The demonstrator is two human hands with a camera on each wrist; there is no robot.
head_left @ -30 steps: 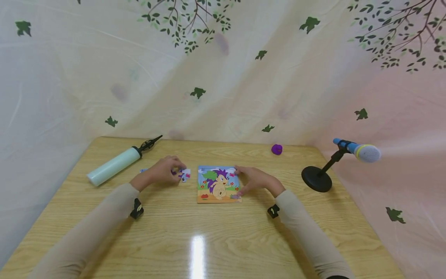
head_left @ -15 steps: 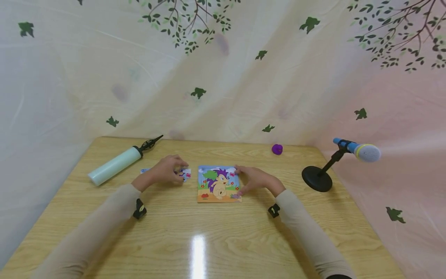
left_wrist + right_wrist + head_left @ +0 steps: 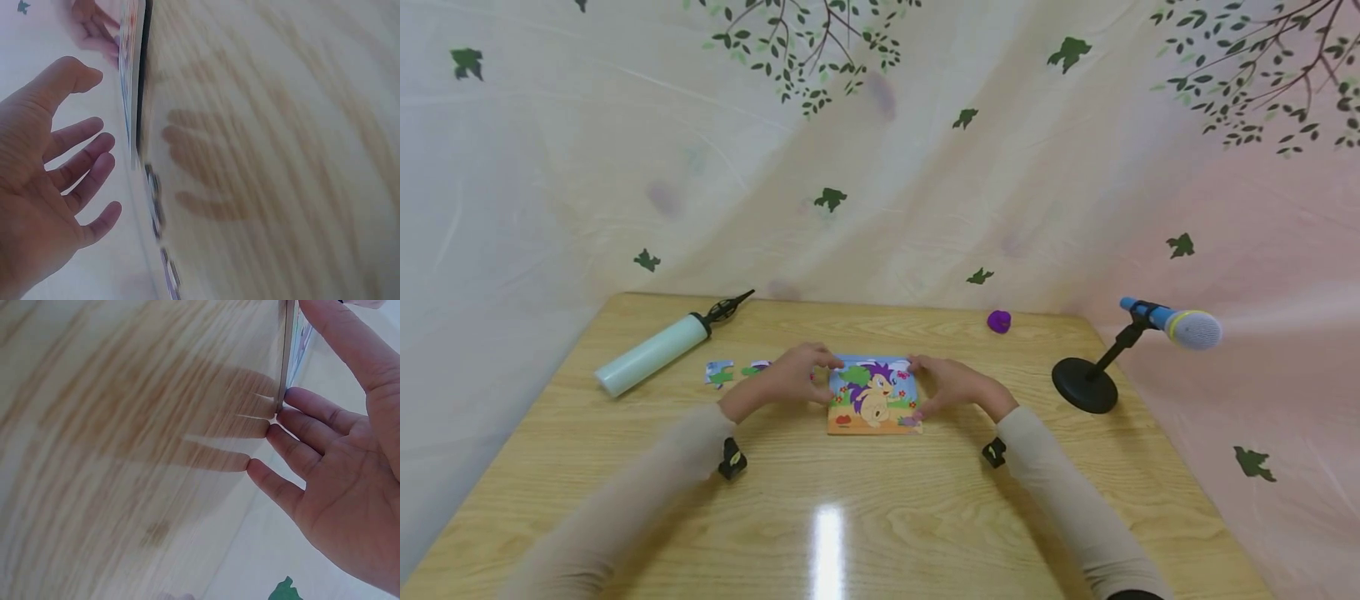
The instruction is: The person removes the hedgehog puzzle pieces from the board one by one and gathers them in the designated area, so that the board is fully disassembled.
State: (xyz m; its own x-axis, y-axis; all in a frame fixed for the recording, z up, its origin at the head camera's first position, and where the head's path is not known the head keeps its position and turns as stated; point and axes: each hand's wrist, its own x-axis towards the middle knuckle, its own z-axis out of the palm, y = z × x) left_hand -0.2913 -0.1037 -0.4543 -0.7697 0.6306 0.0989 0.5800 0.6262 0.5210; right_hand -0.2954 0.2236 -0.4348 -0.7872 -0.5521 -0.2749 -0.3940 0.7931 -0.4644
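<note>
A square jigsaw puzzle board (image 3: pixel 874 408) with a purple-haired hedgehog picture lies flat on the wooden table. Beside its left edge is my left hand (image 3: pixel 786 379), fingers loosely bent and holding nothing; the left wrist view shows this hand (image 3: pixel 37 169) above the table, apart from the board (image 3: pixel 129 69). My right hand (image 3: pixel 957 387) touches the board's right side, thumb by the near corner and forefinger by the far corner. In the right wrist view, the fingertips of this hand (image 3: pixel 350 462) rest at the board's edge. Loose puzzle pieces (image 3: pixel 720 377) lie left of the board, partly hidden by my left hand.
A pale green hand pump (image 3: pixel 655 354) with a black nozzle lies at the back left. Near the back edge sits a small purple object (image 3: pixel 999 322). A blue microphone (image 3: pixel 1172 323) on a black stand (image 3: pixel 1084 385) stands right. Printed cloth (image 3: pixel 880 208) hangs behind the table.
My left hand has let go of, or left, the loose piece it was at and moved right to the board's left edge, uncovering pieces at the left. My right hand has stayed in place.
</note>
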